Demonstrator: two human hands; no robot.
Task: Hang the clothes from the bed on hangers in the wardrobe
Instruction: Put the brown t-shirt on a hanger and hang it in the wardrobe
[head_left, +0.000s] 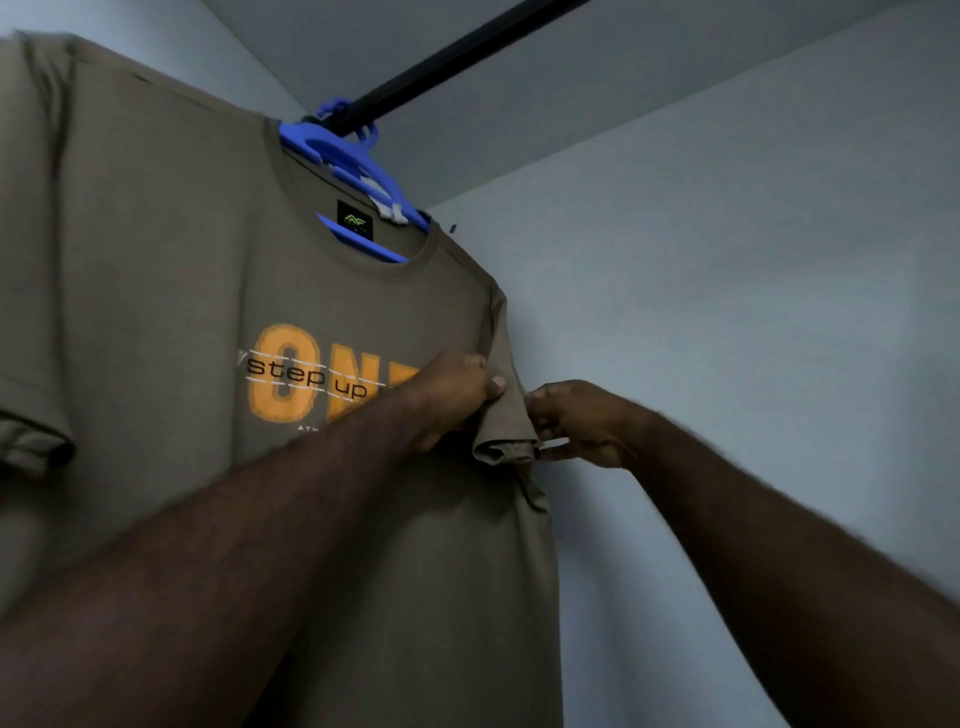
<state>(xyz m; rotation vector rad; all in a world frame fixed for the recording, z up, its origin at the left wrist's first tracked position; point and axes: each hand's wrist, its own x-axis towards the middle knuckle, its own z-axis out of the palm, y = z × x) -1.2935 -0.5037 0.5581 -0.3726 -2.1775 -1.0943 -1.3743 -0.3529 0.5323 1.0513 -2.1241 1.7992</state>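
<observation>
Olive T-shirt, one blue hanger, one sleeve in pinch of left hand, right hand.

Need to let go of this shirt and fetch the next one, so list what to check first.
1. Blue plastic hanger hooked over the black metal rail: ok.
2. Olive-brown printed T-shirt collar seated on the hanger: ok.
3. Sleeve nearest the wall smoothed: not ok. Its hem is bunched; the left hand grips it and the right hand pinches it.
4. Other sleeve lying flat: cannot tell, blurred.
5. Bottom hem hanging free: cannot tell, out of view.
</observation>
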